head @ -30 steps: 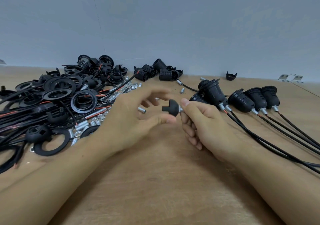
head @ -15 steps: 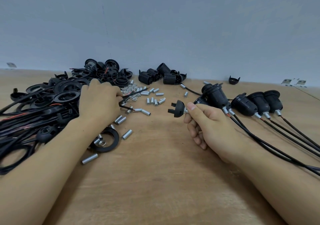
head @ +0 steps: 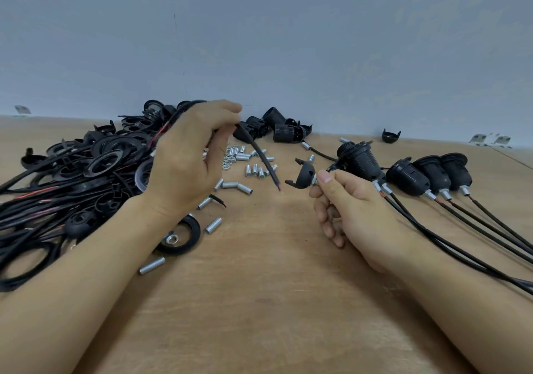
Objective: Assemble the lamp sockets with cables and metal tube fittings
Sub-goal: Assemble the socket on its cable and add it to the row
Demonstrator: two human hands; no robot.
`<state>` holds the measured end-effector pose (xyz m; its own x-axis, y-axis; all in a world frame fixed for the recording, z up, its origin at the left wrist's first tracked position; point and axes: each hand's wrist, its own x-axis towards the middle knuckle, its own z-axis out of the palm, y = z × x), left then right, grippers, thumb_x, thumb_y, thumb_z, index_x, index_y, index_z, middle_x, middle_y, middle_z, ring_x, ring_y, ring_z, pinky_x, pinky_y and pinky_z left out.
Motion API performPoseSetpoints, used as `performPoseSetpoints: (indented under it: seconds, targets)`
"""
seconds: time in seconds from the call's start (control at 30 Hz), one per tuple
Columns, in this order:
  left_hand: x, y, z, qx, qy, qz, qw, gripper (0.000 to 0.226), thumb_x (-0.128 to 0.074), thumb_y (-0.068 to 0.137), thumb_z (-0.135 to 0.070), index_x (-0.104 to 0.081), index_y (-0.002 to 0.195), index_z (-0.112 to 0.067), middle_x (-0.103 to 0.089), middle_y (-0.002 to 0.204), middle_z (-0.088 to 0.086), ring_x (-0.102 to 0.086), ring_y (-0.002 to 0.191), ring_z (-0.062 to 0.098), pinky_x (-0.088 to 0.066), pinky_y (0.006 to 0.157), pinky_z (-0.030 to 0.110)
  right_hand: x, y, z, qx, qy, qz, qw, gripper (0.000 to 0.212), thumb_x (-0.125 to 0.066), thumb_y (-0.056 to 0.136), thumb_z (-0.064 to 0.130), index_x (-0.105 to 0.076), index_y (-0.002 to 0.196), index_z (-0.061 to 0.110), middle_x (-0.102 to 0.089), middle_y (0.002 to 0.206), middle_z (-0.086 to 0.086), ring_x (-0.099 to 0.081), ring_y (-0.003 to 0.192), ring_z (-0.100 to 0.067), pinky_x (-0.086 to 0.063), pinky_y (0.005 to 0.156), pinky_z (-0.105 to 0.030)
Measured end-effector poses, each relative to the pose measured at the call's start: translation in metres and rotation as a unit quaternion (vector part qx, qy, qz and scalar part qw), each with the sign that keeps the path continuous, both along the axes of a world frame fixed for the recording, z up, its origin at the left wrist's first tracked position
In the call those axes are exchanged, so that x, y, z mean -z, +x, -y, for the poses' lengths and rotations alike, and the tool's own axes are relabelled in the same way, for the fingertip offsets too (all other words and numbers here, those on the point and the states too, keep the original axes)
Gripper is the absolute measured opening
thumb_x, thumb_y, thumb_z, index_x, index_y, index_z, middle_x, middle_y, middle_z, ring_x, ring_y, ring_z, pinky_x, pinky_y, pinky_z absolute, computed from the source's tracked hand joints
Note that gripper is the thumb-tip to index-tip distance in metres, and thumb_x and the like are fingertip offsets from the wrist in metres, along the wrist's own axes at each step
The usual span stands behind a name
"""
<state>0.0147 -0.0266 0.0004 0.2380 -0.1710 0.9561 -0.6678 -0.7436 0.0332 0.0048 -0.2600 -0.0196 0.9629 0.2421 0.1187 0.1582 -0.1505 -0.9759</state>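
My left hand [head: 190,160] is raised above the table and pinches a black cable [head: 261,155] whose stripped red end points down toward the right. My right hand [head: 349,209] holds a black socket cap [head: 302,176] with a short metal tube fitting between thumb and forefinger, open side facing left. The cable tip hangs a short way left of the cap, apart from it. Loose metal tubes [head: 245,168] and nuts lie scattered behind the cable.
A tangle of black cables and rings [head: 78,171] fills the left of the wooden table [head: 259,301]. Several assembled sockets with cables [head: 409,176] lie at the right. Bare socket bodies [head: 277,130] sit by the wall. A black ring [head: 184,236] rests near my left wrist.
My left hand has lifted out of the parts pile with a cable and moved right toward the cap. My right hand has stayed in place, holding the cap.
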Motion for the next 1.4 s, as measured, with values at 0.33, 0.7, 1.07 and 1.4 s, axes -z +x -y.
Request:
performPoseSetpoints:
  seconds: [0.33,0.7,1.07,1.4]
  targets:
    - [-0.014,-0.018,0.015,0.011,0.096,0.145,0.985,0.024,-0.067,0.084,0.015,-0.07,0.102,0.0,-0.068,0.104,0.019,-0.066,0.083,0.032,-0.052,0.072,0.04,-0.006,-0.003,0.002,-0.02,0.069,0.026,0.997,0.042,-0.045,0.103,0.024,-0.06,0.065,0.031,-0.055,0.059,0.0,-0.045,0.046,-0.019,-0.031,0.039,-0.024]
    - [-0.009,-0.014,0.014,-0.02,0.086,0.096,0.991,0.017,-0.07,0.084,0.013,-0.075,0.098,0.004,-0.071,0.097,0.019,-0.069,0.079,0.033,-0.055,0.068,0.041,-0.003,-0.002,0.005,-0.058,0.089,0.026,0.994,0.024,-0.051,0.089,0.032,-0.06,0.069,0.023,-0.054,0.06,-0.004,-0.043,0.047,-0.018,-0.028,0.042,-0.026]
    - [-0.009,-0.012,0.008,-0.064,0.029,0.104,0.992,0.01,-0.065,0.09,0.007,-0.074,0.095,0.006,-0.071,0.092,0.02,-0.067,0.079,0.033,-0.053,0.077,0.03,-0.006,-0.001,0.007,-0.093,0.191,0.015,0.977,0.021,-0.049,0.088,0.021,-0.061,0.073,0.013,-0.049,0.057,-0.006,-0.04,0.046,-0.016,-0.03,0.039,-0.022]
    - [-0.008,-0.012,0.009,-0.052,0.05,0.089,0.993,0.009,-0.067,0.09,0.005,-0.074,0.095,0.006,-0.072,0.089,0.018,-0.069,0.076,0.033,-0.055,0.068,0.038,-0.005,0.002,0.009,-0.09,0.199,0.005,0.976,0.02,-0.049,0.089,0.022,-0.057,0.077,0.008,-0.049,0.056,-0.005,-0.041,0.045,-0.015,-0.031,0.04,-0.021]
